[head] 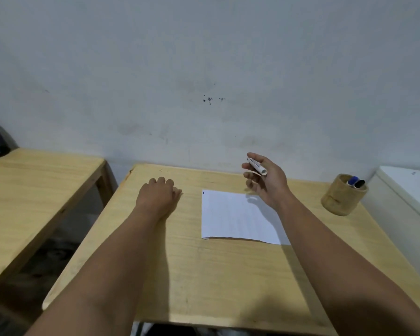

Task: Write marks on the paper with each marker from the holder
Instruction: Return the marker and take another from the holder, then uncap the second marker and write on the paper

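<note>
Two bare forearms reach into view from the bottom edge, one on each side. No sleeve, cuff, watch, band or ring shows on either; both arms are uncovered along their whole visible length. The left hand [158,195] is seen from the back, with rounded knuckles and short fingers. The right hand [264,181] shows its palm side and slim fingers. Nails look short and plain, though the picture is too soft to be sure. Both wrists are narrow, widening to fuller forearms toward the camera.
</note>
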A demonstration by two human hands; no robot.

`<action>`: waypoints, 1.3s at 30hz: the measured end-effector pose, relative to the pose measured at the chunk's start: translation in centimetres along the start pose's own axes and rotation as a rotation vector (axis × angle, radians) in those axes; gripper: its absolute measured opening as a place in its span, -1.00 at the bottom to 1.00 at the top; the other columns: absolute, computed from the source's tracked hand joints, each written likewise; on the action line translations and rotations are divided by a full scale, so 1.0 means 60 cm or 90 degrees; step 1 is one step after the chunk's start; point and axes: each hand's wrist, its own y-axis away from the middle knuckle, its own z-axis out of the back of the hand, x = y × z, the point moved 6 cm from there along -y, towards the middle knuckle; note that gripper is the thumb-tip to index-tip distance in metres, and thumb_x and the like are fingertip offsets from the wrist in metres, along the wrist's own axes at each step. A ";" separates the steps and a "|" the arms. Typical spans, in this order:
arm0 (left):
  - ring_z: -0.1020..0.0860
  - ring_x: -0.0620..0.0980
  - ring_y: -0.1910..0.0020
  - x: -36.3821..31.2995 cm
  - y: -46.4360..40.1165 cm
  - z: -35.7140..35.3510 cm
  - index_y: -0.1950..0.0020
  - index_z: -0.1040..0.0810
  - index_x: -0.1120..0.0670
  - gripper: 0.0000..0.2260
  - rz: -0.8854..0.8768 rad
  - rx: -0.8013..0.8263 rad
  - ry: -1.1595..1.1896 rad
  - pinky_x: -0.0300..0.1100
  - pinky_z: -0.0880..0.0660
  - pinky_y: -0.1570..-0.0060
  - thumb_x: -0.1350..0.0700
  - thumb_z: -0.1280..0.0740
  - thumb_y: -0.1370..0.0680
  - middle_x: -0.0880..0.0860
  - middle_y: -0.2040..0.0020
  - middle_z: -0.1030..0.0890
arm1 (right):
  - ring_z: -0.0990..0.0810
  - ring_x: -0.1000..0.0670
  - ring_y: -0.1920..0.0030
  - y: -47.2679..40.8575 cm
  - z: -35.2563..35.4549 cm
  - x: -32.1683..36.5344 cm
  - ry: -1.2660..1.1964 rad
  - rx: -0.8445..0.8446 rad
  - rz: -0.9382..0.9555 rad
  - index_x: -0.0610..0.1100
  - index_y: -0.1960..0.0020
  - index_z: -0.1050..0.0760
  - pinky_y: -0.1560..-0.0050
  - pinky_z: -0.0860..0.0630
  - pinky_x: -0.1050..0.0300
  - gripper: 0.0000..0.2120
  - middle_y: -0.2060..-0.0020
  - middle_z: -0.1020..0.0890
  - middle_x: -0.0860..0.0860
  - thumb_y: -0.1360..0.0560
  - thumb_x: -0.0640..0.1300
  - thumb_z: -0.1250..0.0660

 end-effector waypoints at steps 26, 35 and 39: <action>-0.06 -0.02 -0.66 -0.099 0.114 -0.029 -0.64 -0.26 -0.03 -0.35 -0.219 0.054 0.204 0.06 0.04 -0.63 -0.33 -0.14 -0.63 -0.03 -0.66 -0.19 | -0.64 -0.05 -0.34 0.024 -0.050 -0.174 0.887 0.207 0.298 0.02 -0.47 -0.34 -0.69 0.08 -0.32 -0.68 -0.45 -0.57 0.07 -0.75 0.05 -0.19; -0.03 -0.07 -0.66 -0.097 0.116 -0.027 -0.63 -0.26 -0.04 -0.34 -0.205 0.054 0.217 0.06 0.05 -0.63 -0.34 -0.13 -0.62 -0.06 -0.66 -0.18 | -0.66 0.06 0.17 0.018 -0.063 -0.119 0.306 -0.028 0.257 -0.04 -0.20 -0.71 0.16 -0.60 0.10 -0.81 0.13 -0.75 0.02 -0.68 -0.07 -0.37; -0.03 -0.07 -0.66 -0.097 0.116 -0.027 -0.63 -0.25 -0.04 -0.34 -0.205 0.057 0.220 0.06 0.05 -0.63 -0.35 -0.12 -0.61 -0.06 -0.67 -0.17 | -0.59 0.15 0.39 0.002 -0.077 -0.134 0.294 -0.048 0.180 -0.17 0.08 -0.70 0.35 -0.49 0.23 -0.72 0.35 -0.69 0.05 -0.66 0.02 -0.41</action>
